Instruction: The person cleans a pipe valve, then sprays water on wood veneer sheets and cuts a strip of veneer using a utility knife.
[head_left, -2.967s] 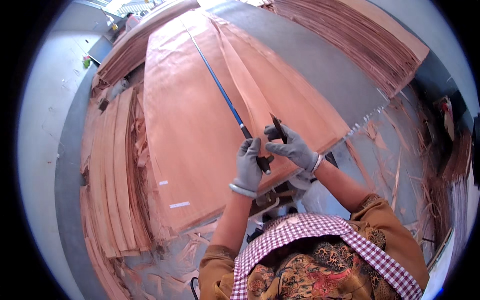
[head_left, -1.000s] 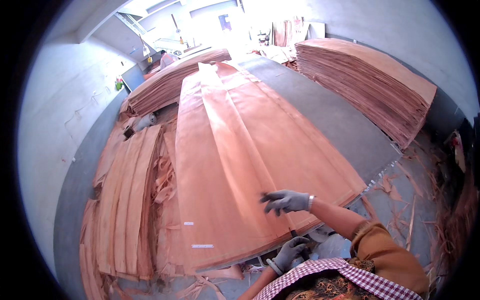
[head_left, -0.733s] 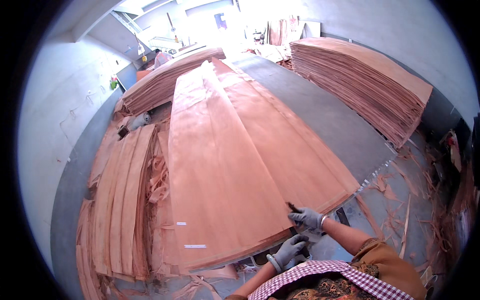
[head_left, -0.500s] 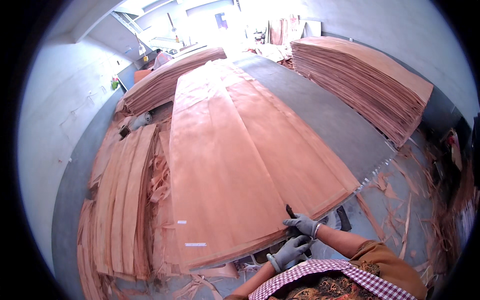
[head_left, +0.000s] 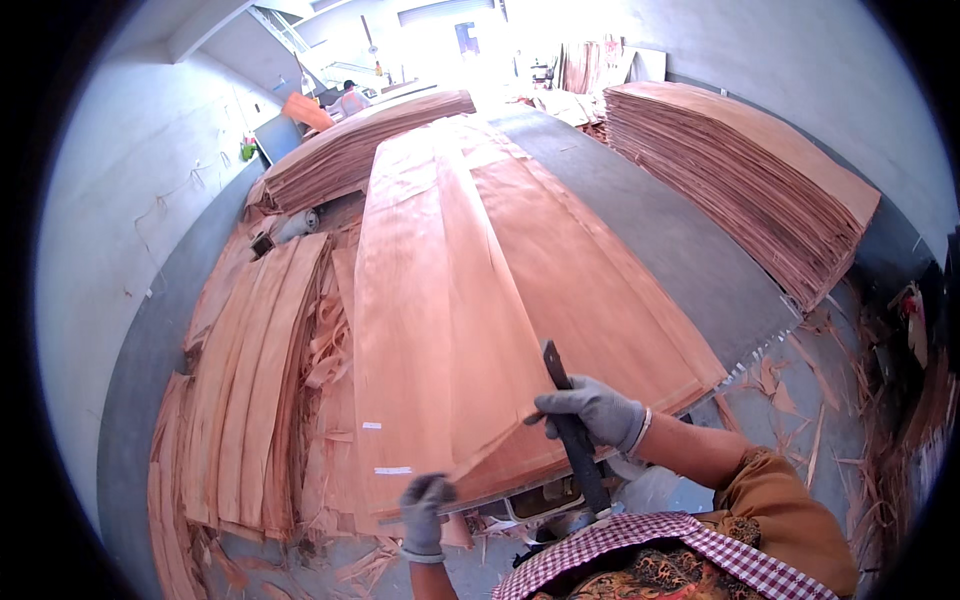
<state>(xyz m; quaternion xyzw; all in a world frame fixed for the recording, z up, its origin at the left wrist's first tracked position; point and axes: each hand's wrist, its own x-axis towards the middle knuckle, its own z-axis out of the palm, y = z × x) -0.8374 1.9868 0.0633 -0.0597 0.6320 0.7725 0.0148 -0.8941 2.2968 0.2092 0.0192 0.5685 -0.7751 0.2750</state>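
A stack of reddish wood veneer sheets (head_left: 420, 330) stretches away in front of me. My right hand (head_left: 600, 412), in a grey glove, grips a long dark flat tool (head_left: 580, 460) that looks like a knife, one end pointing up and away over the stack. Its thumb and fingertips are also at the lifted near edge of the top sheet. My left hand (head_left: 425, 515), gloved too, is closed at the near edge farther left, fingertips pinching the raised sheet. Between my hands the sheet's edge slants upward to the right. Two small white strips (head_left: 393, 470) lie on the veneer near my left hand.
A tall veneer pile (head_left: 740, 180) stands at the right, beyond a grey board (head_left: 650, 220). Another pile (head_left: 370, 140) stands far left. Narrow veneer strips (head_left: 240, 400) and scraps (head_left: 330, 340) lie on the left; more scraps (head_left: 780, 385) litter the right floor. A person (head_left: 350, 100) is far back.
My hands were together at the near edge; my left hand has moved left along it. My right hand and the tool have risen, and the top sheet's near edge is now lifted.
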